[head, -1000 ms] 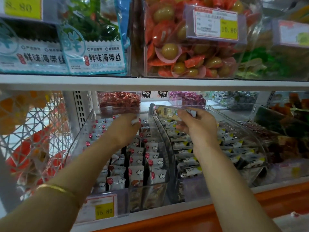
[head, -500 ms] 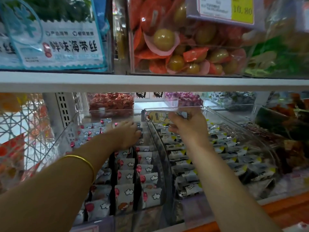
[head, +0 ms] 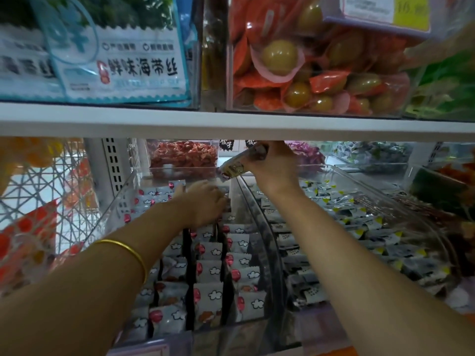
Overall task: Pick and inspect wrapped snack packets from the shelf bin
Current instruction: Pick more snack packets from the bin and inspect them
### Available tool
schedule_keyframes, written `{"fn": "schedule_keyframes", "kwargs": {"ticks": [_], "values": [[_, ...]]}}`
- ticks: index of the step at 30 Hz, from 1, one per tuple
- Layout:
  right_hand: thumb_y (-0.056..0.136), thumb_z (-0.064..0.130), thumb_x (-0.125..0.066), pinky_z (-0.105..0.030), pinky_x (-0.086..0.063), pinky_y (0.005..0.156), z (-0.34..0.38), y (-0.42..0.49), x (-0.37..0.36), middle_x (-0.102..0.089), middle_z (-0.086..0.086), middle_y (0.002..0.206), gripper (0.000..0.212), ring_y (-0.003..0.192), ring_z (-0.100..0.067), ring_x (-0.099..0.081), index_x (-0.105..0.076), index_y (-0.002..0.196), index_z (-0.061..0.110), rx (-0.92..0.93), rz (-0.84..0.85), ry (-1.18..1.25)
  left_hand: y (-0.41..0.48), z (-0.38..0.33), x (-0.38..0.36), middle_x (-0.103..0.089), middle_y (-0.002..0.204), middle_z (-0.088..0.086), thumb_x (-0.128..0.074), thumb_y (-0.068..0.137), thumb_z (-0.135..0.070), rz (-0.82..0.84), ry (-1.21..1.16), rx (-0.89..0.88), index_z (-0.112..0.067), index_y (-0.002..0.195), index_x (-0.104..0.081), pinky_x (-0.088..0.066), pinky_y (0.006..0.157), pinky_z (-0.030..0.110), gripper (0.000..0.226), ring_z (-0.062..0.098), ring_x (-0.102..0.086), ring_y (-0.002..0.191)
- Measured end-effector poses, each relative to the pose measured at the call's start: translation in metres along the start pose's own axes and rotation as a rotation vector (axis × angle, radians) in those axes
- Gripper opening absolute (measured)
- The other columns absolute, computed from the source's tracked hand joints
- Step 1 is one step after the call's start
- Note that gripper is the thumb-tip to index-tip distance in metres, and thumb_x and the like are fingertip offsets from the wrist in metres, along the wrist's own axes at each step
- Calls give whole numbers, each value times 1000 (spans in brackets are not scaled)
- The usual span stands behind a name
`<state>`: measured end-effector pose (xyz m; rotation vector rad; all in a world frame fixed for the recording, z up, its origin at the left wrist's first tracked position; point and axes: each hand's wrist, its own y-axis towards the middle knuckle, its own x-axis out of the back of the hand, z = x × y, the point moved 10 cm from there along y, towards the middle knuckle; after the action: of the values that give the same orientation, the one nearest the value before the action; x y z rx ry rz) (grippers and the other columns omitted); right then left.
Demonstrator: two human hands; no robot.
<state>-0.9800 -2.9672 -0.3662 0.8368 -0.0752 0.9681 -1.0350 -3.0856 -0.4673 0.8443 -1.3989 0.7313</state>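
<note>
Right hand (head: 272,168): gripped a long packet (head: 232,168), centre frame, just under the shelf (head: 231,124).
Left hand (head: 205,201): lay among cloud-print packets (head: 208,271) in the left bin (head: 120,201); grip unclear.
Tip: tilting its label into view would help.

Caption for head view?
Right hand holds long beige snack packet; left hand reaches into clear plastic bin of white cloud-print packets.

Clear plastic, glossy film, bright metal.
The shelf bin's (head: 120,199) walls are clear, smooth plastic catching glare; the snack packets (head: 208,272) in it are shiny printed film, as is the long packet (head: 232,168) that the right hand (head: 275,170) pinches. The bangle (head: 126,249) is polished gold-coloured metal, the shelf edge (head: 231,124) matt white.
</note>
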Motion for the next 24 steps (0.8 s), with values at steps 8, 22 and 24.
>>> {"fn": "schedule_keyframes", "kwargs": {"ticks": [8,22,24], "values": [[83,10,-64,-23,-44,71,-2,7,-9,-65,-11,98,14,86,-20,-58,-62,95,2,31,44,-66,6,-9,-7,-23,154,8,-23,103,-29,-9,52,6,-11,142,-34,-11,110,48,44,25,-16,142],[82,7,-64,-34,-46,82,15,6,-76,-59,-13,111,28,106,-31,-55,-56,109,9,243,387,-583,-30,-3,13,-55,127,7,-25,100,-32,-32,-290,29,-10,109,-60,-24,109,48,42,23,-47,118],[83,12,-67,-39,-43,91,11,3,-89,-55,-15,120,35,114,-34,-50,-56,116,12,273,455,-739,-39,4,21,-58,119,13,-28,100,-30,-103,-352,54,-7,103,-58,-33,103,45,38,27,-51,111]]}}
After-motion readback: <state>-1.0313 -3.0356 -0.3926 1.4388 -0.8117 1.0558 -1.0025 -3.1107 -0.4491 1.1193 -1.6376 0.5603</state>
